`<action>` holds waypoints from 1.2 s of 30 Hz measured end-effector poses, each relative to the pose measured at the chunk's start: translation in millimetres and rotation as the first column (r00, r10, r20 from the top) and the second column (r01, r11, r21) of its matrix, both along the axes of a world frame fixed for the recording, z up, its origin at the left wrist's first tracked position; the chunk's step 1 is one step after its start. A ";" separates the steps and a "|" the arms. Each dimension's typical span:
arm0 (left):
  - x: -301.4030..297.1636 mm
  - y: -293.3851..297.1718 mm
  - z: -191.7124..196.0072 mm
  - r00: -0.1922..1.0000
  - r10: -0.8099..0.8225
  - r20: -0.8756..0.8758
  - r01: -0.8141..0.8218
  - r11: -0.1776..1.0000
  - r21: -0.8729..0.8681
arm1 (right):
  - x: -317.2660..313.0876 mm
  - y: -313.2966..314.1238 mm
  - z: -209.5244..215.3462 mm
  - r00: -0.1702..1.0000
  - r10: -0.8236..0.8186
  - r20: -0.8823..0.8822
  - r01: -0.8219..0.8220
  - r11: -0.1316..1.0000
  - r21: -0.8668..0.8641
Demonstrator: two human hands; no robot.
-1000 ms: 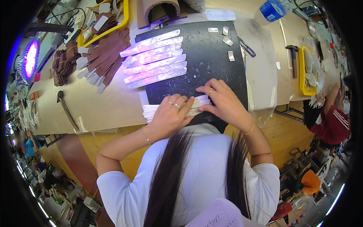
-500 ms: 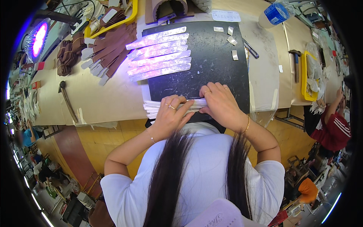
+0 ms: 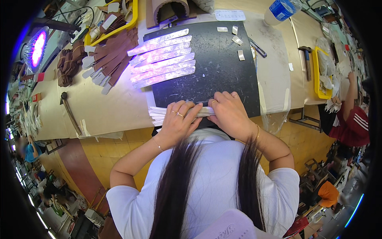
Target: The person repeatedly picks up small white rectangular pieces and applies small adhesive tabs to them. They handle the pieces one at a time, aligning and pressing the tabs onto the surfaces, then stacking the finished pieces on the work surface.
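A stack of thin white strips [image 3: 157, 114] lies sideways at the near edge of the black cutting mat [image 3: 223, 79], its left ends fanned out. My left hand [image 3: 180, 116] is closed over the middle of the stack, fingers bent across its top. Around the stack's right end my right hand [image 3: 230, 111] is closed too, hiding that end. Beyond my hands, several pale, shiny strips [image 3: 163, 61] are laid in a slanting row on the mat, under violet light. Small whitish rectangular pieces [image 3: 237, 40] are scattered at the mat's far right.
A lit lamp [image 3: 36, 49] stands at the left, near brown strap pieces [image 3: 115, 59] and a yellow tray [image 3: 135, 20]. One hammer [image 3: 71, 111] lies at the left, another hammer [image 3: 307, 63] at the right. A bottle [image 3: 278, 12] stands far right, beyond a dark-handled cutter [image 3: 258, 47].
The view has shifted slightly, so the mat and the things on the table appear a little farther left. Both hands keep their grip on the stack, with only small finger movement.
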State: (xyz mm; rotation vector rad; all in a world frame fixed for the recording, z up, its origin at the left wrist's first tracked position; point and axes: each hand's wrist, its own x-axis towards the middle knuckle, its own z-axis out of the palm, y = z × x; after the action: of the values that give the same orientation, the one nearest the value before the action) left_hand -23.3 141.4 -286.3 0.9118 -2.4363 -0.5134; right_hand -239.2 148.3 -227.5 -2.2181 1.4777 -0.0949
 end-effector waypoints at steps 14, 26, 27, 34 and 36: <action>-25.5 -27.0 39.3 0.987 0.156 -0.040 -0.139 0.952 0.272 | -11.6 -35.5 34.3 0.811 -0.245 0.532 0.133 0.962 0.240; -51.8 -80.5 65.2 0.193 0.768 -0.611 0.731 0.303 0.611 | -3.5 -25.4 15.1 0.538 -0.397 0.744 0.423 0.890 0.169; -55.6 -77.9 56.9 0.188 0.755 -0.628 0.734 0.317 0.601 | -1.9 -25.1 11.9 0.551 -0.361 0.752 0.449 0.888 0.097; -69.2 -52.6 30.7 0.152 0.805 -0.574 0.727 0.302 0.617 | -5.6 -23.5 1.5 0.693 -0.302 0.654 0.393 0.919 0.008; -73.2 -47.4 27.3 0.165 0.793 -0.586 0.667 0.348 0.658 | -0.4 -24.4 -3.4 0.734 -0.309 0.605 0.396 0.918 -0.012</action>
State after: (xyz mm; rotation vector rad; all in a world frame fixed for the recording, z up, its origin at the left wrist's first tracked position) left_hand -96.5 94.0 -259.0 0.5804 -0.4107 -1.9220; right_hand -239.5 124.0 -230.9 -1.7168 1.5165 -0.9617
